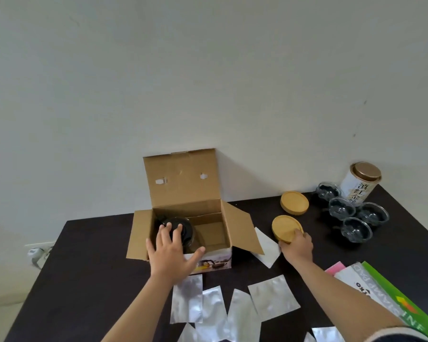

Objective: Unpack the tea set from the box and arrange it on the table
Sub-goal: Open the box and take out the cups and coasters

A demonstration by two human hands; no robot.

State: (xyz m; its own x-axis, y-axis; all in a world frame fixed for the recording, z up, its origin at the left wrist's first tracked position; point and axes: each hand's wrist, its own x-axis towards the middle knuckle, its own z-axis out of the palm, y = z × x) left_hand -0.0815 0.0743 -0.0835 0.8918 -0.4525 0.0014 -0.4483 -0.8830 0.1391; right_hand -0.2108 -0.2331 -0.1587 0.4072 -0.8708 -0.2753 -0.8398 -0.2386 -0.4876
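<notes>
Cardboard is what I meet first on the left: the box [188, 233] stands open on the dark worktop [89, 267], its lid flap upright against the wall. My left hand [171, 253] reaches into it with the fingers spread and straight, their tips touching the dark glass teapot [185, 230], the last piece I can see inside; this grip is released, nothing is clasped yet. I judge the step in hand is taking out the teapot, so the next move asks the fingers to close around it and lift straight up, past the flaps. Silver foil packets [272, 299] lie near me. My right hand [295, 246] pinches the rim of a bamboo coaster [286, 228]; a second coaster [294, 203] lies behind. Further right are four glass cups [356, 229] and a white tea tin [360, 185] with Chinese characters, the first two probably "滇红". The green booklet [405, 304] reads partly "STAMP PAD".
</notes>
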